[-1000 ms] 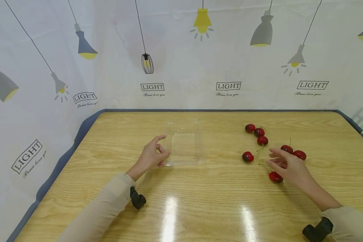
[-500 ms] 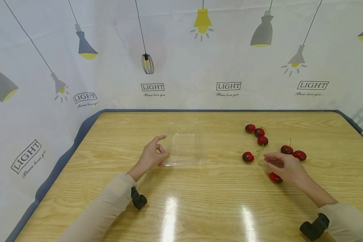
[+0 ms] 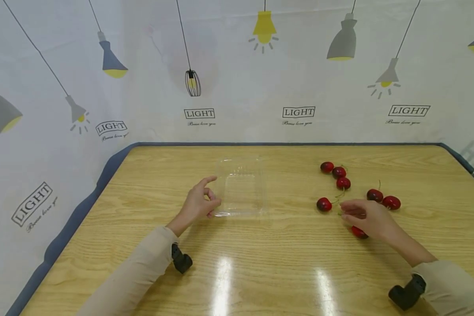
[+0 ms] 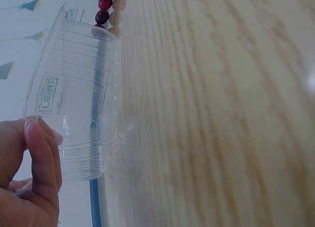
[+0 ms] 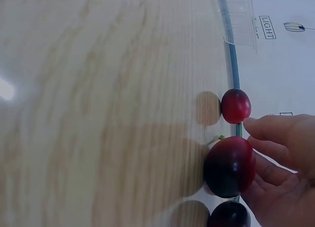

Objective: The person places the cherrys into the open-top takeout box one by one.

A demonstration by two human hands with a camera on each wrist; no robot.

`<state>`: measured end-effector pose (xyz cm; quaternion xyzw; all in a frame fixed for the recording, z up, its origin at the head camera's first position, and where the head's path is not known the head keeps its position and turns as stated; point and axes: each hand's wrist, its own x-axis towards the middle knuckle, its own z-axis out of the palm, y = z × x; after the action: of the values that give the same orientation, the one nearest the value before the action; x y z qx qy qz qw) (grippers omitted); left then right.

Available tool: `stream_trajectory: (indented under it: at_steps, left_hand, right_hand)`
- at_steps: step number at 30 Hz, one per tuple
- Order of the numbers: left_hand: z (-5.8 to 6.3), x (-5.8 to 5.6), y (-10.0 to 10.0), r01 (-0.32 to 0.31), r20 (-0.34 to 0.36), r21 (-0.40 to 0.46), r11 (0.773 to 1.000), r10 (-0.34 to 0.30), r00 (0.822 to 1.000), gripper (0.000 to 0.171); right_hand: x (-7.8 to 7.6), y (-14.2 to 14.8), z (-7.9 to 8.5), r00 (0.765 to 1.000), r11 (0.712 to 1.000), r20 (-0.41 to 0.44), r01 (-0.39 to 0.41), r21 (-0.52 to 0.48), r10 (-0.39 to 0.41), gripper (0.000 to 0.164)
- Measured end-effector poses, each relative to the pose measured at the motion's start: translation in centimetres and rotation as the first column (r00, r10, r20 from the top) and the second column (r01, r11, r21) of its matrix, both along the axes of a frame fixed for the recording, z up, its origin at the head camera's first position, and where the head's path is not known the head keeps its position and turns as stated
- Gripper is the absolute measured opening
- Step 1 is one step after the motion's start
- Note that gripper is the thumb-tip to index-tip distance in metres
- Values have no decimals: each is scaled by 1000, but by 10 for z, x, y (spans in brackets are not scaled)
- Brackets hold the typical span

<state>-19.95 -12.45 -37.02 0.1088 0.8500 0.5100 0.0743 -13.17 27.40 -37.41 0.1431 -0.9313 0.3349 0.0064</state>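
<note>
On the left half of the table stands a clear plastic container (image 3: 242,193). My left hand (image 3: 199,201) pinches its near-left rim between thumb and fingers, as the left wrist view shows. On the right, my right hand (image 3: 369,219) hovers over the nearest red cherry (image 3: 359,232), partly hiding it and its stem. Its fingers are loosely bent, with a gap between thumb and fingers and nothing held. In the right wrist view this dark red cherry (image 5: 230,167) lies in front of the fingers. Another cherry (image 3: 324,204) lies just left of the fingertips.
Three cherries (image 3: 339,172) form a short row farther back, and two more (image 3: 391,202) lie beyond the right hand. The wooden table (image 3: 260,263) ends at the back against a white cloth (image 3: 241,87) printed with lamps.
My right hand has moved left and slightly down, its fingertips now over the nearest cherry's stem. The left hand and the container have stayed in place.
</note>
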Motion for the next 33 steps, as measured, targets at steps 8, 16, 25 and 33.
stream_trajectory:
  at_steps: [8, 16, 25, 33]
  left_hand:
    - [0, 1, 0, 9, 10, 32, 999, -9, 1000, 63]
    - [0, 1, 0, -2, 18, 22, 1000, 2, 1000, 65]
    - [1, 2, 0, -3, 20, 24, 1000, 2, 1000, 65]
    - [2, 4, 1, -11, 14, 21, 1000, 11, 1000, 64]
  right_hand:
    - [-3, -3, -3, 999, 1000, 37, -13, -17, 13, 30]
    - [-4, -6, -5, 999, 1000, 50, -16, -18, 17, 29]
    - [-6, -6, -8, 999, 1000, 46, -10, -28, 11, 26]
    - [-8, -8, -11, 999, 1000, 49, -9, -18, 10, 22]
